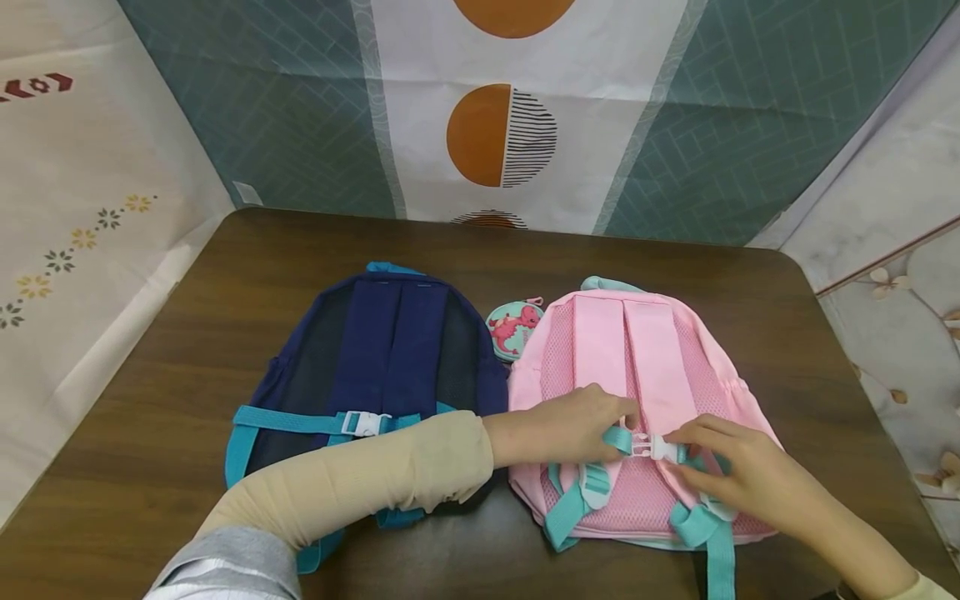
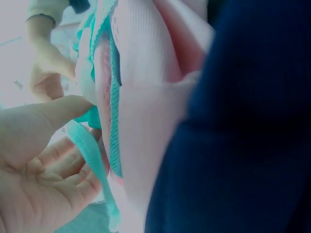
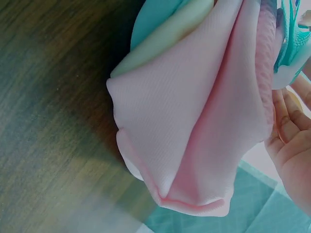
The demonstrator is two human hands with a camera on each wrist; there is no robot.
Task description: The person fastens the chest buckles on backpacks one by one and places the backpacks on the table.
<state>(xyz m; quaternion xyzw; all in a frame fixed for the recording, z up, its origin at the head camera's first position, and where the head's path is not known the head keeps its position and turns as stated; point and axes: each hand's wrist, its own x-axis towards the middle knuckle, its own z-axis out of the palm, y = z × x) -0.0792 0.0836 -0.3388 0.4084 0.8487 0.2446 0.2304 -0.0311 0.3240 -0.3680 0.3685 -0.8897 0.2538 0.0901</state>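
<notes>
A pink backpack [image 1: 558, 350] lies on the table with its shoulder straps facing up. Across it runs a turquoise strap with a white side-release buckle [image 1: 663, 448], whose pronged half [image 1: 641, 445] sits at the mouth of the other half. My left hand [image 1: 577, 423] pinches the turquoise strap [image 1: 618, 438] just left of the prongs. From the right, my right hand [image 1: 731, 467] holds the buckle's socket half between thumb and fingers. In the left wrist view, a turquoise strap [image 2: 87, 145] passes by the left palm [image 2: 43, 184]. The right wrist view shows the pack's pink side [image 3: 180, 102].
A navy backpack [image 1: 307, 383] lies to the left under my left forearm, its white buckle [image 1: 366, 423] fastened on a turquoise strap. Between the packs at the back is a small round turquoise pouch [image 1: 514, 329] with a pink picture. Loose strap ends [image 1: 720, 558] hang toward the table's front.
</notes>
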